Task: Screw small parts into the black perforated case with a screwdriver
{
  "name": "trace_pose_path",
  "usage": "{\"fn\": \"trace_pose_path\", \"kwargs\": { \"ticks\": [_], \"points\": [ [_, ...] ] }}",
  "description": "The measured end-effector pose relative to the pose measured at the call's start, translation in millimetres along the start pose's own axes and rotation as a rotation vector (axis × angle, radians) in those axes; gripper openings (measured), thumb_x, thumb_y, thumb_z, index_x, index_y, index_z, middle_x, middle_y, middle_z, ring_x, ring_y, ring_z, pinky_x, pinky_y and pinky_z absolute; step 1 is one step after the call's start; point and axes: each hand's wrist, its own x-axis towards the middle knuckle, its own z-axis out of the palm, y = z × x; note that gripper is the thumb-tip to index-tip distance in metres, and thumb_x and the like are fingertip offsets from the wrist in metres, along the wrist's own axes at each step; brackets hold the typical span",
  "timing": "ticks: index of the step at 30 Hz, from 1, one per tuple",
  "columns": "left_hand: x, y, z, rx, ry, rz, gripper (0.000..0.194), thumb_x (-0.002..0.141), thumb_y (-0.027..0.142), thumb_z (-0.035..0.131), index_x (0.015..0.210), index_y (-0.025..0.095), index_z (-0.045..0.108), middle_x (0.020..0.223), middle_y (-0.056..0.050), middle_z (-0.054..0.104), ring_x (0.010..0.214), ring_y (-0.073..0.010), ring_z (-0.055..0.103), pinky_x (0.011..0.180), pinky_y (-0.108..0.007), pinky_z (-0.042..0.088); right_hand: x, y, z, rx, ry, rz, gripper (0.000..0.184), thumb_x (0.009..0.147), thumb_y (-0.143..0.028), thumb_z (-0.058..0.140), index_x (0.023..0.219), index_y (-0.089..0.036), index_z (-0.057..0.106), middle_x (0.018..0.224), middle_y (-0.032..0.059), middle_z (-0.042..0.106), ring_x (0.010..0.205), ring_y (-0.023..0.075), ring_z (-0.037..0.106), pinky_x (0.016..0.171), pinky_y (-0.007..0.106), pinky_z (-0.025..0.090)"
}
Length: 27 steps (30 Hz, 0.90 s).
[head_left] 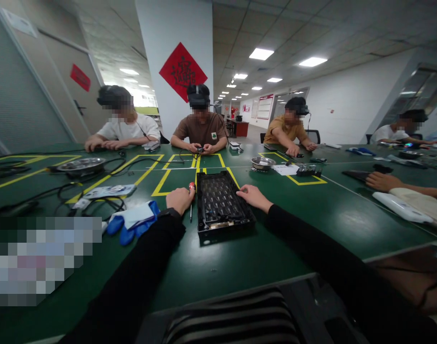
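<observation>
A black rectangular case (223, 203) with rows of slots or raised parts inside lies on the green table before me. My left hand (180, 199), a dark band at its wrist, is closed around a screwdriver (192, 187) with a red handle. The thin shaft points down toward the table, just left of the case. At the case's right edge is my right hand (256, 197), its thumb and fingers closed together on the rim. The undersides of its fingers are hidden.
Blue gloves with a pale cloth (134, 220) and tangled black cables (66, 191) lie to my left. Metal bowls (263, 163) stand farther back. Several people sit around the table; a co-worker's hand (385, 181) rests at far right near a white device (402, 207).
</observation>
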Motion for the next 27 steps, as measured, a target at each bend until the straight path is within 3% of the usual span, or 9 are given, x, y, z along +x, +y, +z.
{"fn": "trace_pose_path", "kwargs": {
  "ticks": [3,6,13,19,27],
  "points": [
    [2.6,-4.1,0.2,-0.036,-0.051,0.014,0.069,0.084,0.058,0.019,0.083,0.012,0.07,0.088,-0.019,0.068,0.086,-0.0311,0.063,0.067,-0.035,0.045,1.5,-9.6,-8.7,-0.101,-0.055,-0.024,0.025,0.078,-0.034,0.053,0.07,-0.014,0.065,0.076,0.011,0.065,0.072,0.0183,0.059,0.065,0.026,0.038],
    [2.5,-8.5,-1.1,-0.051,-0.09,0.029,0.067,0.082,0.06,0.022,0.082,0.013,0.07,0.089,-0.019,0.068,0.085,-0.0318,0.063,0.065,-0.034,0.045,-0.9,-16.8,-12.7,-0.167,-0.064,-0.033,0.025,0.079,-0.027,0.049,0.065,-0.013,0.065,0.077,0.0144,0.066,0.071,0.0202,0.06,0.064,0.027,0.037],
    [-1.1,-6.8,-4.6,-0.05,-0.077,0.007,0.06,0.084,0.053,0.026,0.086,0.012,0.07,0.091,-0.018,0.068,0.085,-0.0293,0.064,0.064,-0.031,0.045,-15.4,-10.1,-25.9,-0.204,-0.098,-0.071,0.034,0.082,-0.029,0.045,0.058,-0.013,0.063,0.069,0.0125,0.065,0.065,0.018,0.058,0.063,0.026,0.035],
    [1.2,-10.4,-1.9,-0.085,-0.093,0.033,0.06,0.083,0.055,0.026,0.084,0.015,0.069,0.089,-0.017,0.068,0.084,-0.0284,0.064,0.064,-0.031,0.045,-35.8,28.1,-52.0,-0.207,-0.125,-0.09,0.039,0.085,-0.032,0.04,0.058,-0.013,0.062,0.065,0.0095,0.063,0.062,0.0162,0.055,0.063,0.026,0.034],
    [2.2,-11.9,1.3,-0.087,-0.096,0.023,0.063,0.081,0.058,0.024,0.081,0.014,0.069,0.087,-0.017,0.068,0.082,-0.0283,0.063,0.065,-0.031,0.045,-57.8,105.9,-100.1,-0.147,-0.19,0.0,0.04,0.083,-0.041,0.039,0.068,-0.013,0.064,0.073,0.0085,0.064,0.067,0.0182,0.055,0.067,0.028,0.036]
  ]
}}
